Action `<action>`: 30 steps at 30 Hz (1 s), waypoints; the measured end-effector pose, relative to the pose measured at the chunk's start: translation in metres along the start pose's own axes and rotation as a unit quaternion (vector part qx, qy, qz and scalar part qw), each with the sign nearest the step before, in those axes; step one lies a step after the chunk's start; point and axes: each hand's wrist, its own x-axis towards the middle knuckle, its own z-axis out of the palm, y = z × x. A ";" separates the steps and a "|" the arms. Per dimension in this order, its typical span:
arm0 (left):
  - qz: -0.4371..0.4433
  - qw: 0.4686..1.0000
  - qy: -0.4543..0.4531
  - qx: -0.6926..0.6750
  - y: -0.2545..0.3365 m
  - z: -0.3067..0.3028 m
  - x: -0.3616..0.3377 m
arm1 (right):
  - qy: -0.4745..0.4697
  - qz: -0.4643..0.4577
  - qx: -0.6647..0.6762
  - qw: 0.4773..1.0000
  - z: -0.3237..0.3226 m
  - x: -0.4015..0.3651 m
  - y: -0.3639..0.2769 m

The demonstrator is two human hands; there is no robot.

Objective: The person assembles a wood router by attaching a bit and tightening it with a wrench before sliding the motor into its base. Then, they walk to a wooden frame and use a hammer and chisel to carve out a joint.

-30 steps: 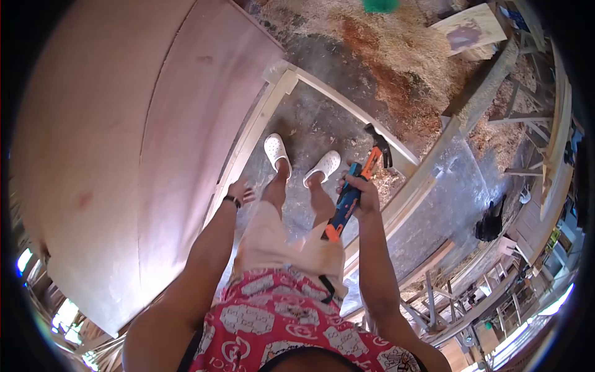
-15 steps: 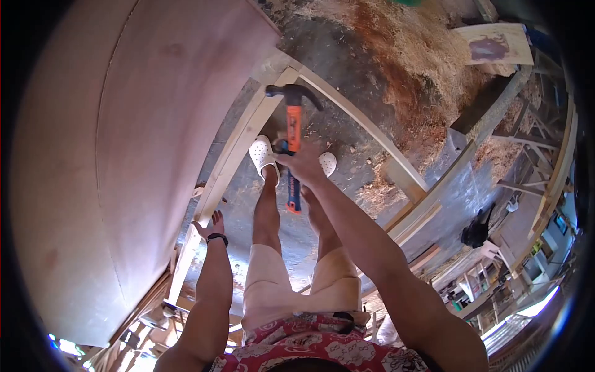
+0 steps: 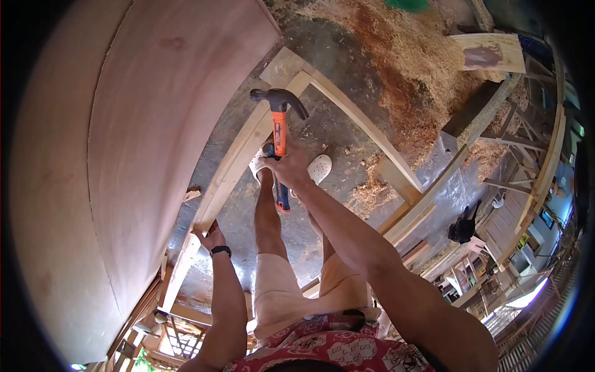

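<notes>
My right hand (image 3: 290, 166) is closed around the handle of a claw hammer (image 3: 279, 133). The hammer has a black head and an orange and dark blue handle, and its head lies over the upper part of a wooden frame (image 3: 240, 149) in this view. By my right thumb shows a small dark blue and black thing (image 3: 268, 149), its kind unclear. My left hand (image 3: 211, 237), with a dark band on the wrist, grips the edge of the frame's left beam, its thumb on top and its fingers partly hidden.
A large brown plywood sheet (image 3: 161, 124) stretches along the left. The frame's other rail (image 3: 365, 130) runs down to the right, meeting more timber. Wood shavings (image 3: 415, 80) cover the floor at upper right. A black object (image 3: 462, 229) lies farther right. White clogs (image 3: 319, 168) are on my feet inside the frame.
My left hand has gone from spread fingers beside the beam to a grip on it. My right hand has shifted slightly left with the hammer, and one foot has moved.
</notes>
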 end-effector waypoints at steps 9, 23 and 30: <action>0.030 0.984 0.161 0.071 0.036 0.016 0.015 | 0.023 0.007 0.044 0.999 0.018 0.026 0.006; 0.017 0.984 0.118 0.135 0.053 -0.010 0.041 | 0.013 0.025 -0.003 1.000 0.014 0.016 -0.018; 0.046 0.982 0.156 0.100 0.034 0.010 0.021 | 0.002 0.032 0.042 0.999 0.023 0.037 0.025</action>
